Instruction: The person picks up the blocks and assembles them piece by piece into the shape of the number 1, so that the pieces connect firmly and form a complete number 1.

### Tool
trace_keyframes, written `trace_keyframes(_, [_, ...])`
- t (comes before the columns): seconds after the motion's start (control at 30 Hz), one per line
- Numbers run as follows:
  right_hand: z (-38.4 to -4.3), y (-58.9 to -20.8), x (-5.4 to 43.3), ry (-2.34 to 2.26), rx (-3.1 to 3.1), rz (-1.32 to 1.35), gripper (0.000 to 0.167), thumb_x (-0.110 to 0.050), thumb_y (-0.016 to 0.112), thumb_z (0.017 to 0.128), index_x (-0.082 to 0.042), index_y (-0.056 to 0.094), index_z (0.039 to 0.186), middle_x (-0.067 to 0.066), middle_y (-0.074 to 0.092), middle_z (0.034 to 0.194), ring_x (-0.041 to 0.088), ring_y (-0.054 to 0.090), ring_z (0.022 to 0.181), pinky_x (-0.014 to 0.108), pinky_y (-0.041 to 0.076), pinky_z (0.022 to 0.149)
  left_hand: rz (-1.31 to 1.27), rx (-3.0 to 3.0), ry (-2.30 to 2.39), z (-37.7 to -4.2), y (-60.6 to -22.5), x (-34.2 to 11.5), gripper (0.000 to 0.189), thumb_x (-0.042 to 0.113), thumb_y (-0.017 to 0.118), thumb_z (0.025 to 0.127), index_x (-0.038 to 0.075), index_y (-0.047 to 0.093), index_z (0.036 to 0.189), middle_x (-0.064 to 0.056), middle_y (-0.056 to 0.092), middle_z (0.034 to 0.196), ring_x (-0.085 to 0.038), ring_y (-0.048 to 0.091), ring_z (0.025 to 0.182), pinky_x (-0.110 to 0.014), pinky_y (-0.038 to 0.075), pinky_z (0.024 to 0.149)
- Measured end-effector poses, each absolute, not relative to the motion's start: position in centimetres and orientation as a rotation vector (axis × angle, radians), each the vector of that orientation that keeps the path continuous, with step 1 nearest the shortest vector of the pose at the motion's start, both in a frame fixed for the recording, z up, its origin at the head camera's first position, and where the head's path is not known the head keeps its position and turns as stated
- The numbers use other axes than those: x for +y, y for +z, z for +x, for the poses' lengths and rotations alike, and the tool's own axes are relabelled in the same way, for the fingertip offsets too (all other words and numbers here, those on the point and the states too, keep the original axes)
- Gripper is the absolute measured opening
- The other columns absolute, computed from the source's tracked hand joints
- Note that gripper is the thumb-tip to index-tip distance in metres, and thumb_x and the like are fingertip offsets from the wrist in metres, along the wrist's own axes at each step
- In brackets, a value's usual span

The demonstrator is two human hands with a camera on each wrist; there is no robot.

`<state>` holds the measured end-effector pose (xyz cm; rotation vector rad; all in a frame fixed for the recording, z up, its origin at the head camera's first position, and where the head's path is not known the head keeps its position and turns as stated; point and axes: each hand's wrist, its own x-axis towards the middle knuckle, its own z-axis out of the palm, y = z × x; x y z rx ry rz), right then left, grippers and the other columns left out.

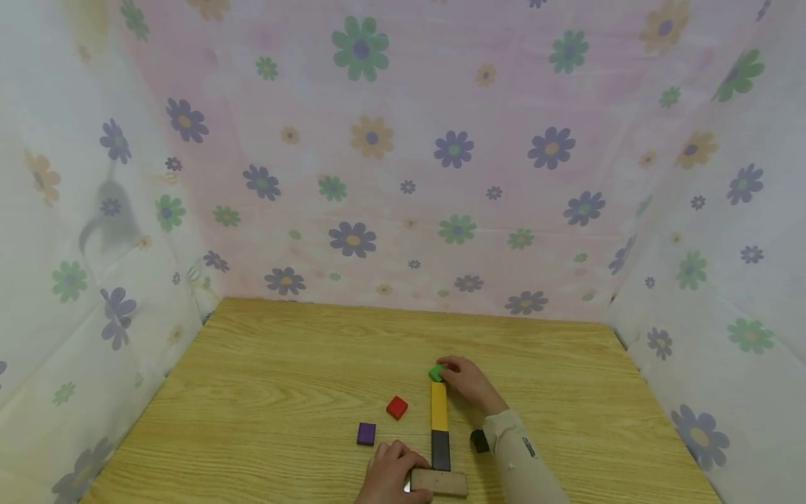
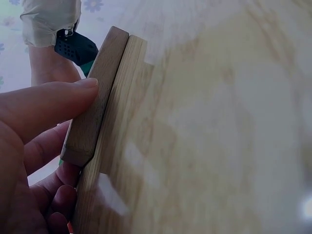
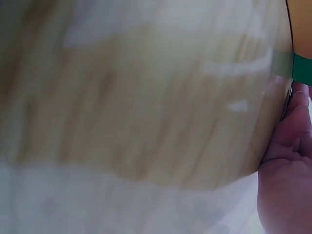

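At the near edge my left hand [image 1: 389, 474] holds the left end of a plain wooden block [image 1: 443, 482] lying crosswise. In the left wrist view the thumb presses one long side of that wooden block [image 2: 93, 105], with fingers at its end. A black block [image 1: 441, 450] runs away from its middle, followed by a yellow block [image 1: 439, 406] in line. Beyond the yellow one, my right hand [image 1: 471, 385] pinches a small green block [image 1: 436, 372], partly covered by the fingers. The right wrist view shows the green block [image 3: 302, 69] at its edge, beyond the curled fingers.
Left of the row lie a red block [image 1: 397, 407] and a purple block [image 1: 366, 433]. A black piece [image 1: 479, 441] sits right of the row, partly hidden by the right sleeve [image 1: 525, 458]. Flowered cloth [image 1: 403, 154] walls the wood-grain table [image 1: 283, 378] on three sides.
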<state>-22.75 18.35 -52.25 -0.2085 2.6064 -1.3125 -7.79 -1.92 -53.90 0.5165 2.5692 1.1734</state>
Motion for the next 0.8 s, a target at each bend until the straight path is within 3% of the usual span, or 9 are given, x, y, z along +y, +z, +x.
trace_keyframes(0.27, [-22.7,-52.6,18.4,-1.401,2.592,-0.135,0.035,-0.023,0.051,0.091,-0.011,0.052,0.124,0.01,0.052,0.117,0.024,0.049,0.104,0.042,0.038,0.084,0.513,2.565,1.176,-7.8,-54.4,-1.9,0.025,0.049,0.067,0.071,0.037,0.061,0.092,0.016,0.038,0.08,-0.009,0.03,0.074,-0.028,0.025,0.062])
trace_keyframes(0.53, [-22.1,-52.4,18.7,-1.6,2.486,-0.017,0.038,-0.02,0.05,0.092,-0.006,0.048,0.127,0.014,0.049,0.118,0.023,0.05,0.095,0.036,0.042,0.076,0.519,2.563,1.165,-8.0,-54.8,-1.9,0.026,0.049,0.067,0.071,0.037,0.061,0.093,0.016,0.038,0.081,-0.01,0.03,0.075,-0.029,0.025,0.062])
trace_keyframes(0.8, [-21.1,-52.3,19.3,-1.736,2.434,0.027,0.037,-0.018,0.047,0.093,-0.003,0.046,0.127,0.015,0.05,0.117,0.025,0.05,0.098,0.038,0.041,0.08,0.521,2.566,1.158,-7.9,-54.6,-1.9,0.026,0.05,0.066,0.071,0.037,0.061,0.093,0.017,0.039,0.082,-0.009,0.03,0.076,-0.029,0.026,0.064])
